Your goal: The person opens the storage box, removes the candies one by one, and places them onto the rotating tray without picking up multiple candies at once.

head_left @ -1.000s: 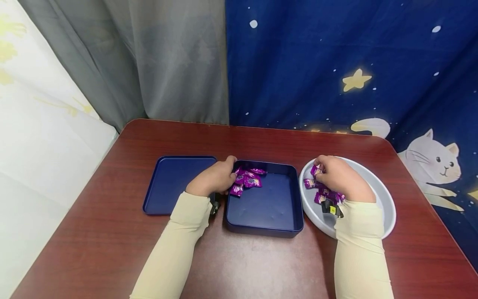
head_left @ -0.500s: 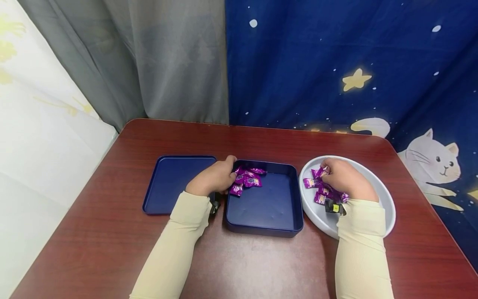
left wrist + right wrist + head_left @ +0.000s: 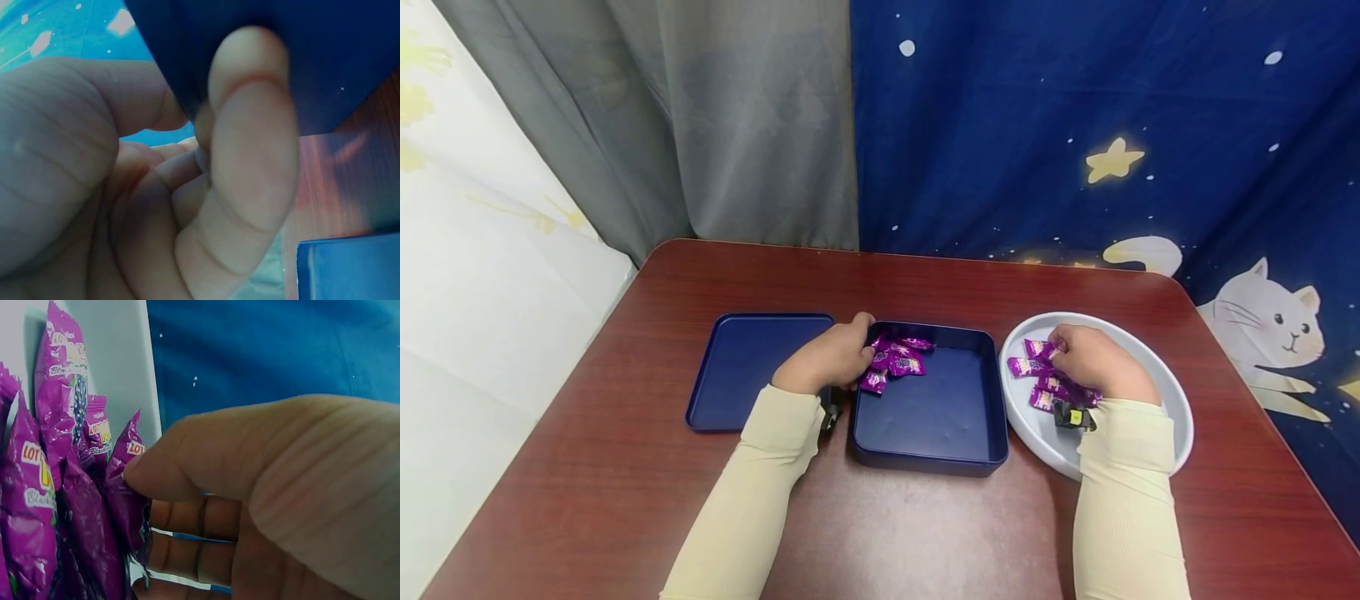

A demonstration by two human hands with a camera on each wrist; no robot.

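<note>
My left hand grips the far-left corner of a dark blue box. In the left wrist view a finger lies against the box's outer wall, with the thumb at its edge. Several purple-wrapped candies lie in the box's far-left corner. Inside a white round tray, my right hand pinches one wrapped candy between thumb and fingers. Other purple candies are heaped beside it, partly hidden under the hand in the head view.
A flat dark blue lid lies left of the box, partly behind the left hand. Box, lid and tray rest on a reddish-brown wooden table. Grey curtain and a blue starry curtain hang behind the table.
My right hand has shifted slightly right within the tray, uncovering more of the candies at its left. The left hand and the box have stayed in place.
</note>
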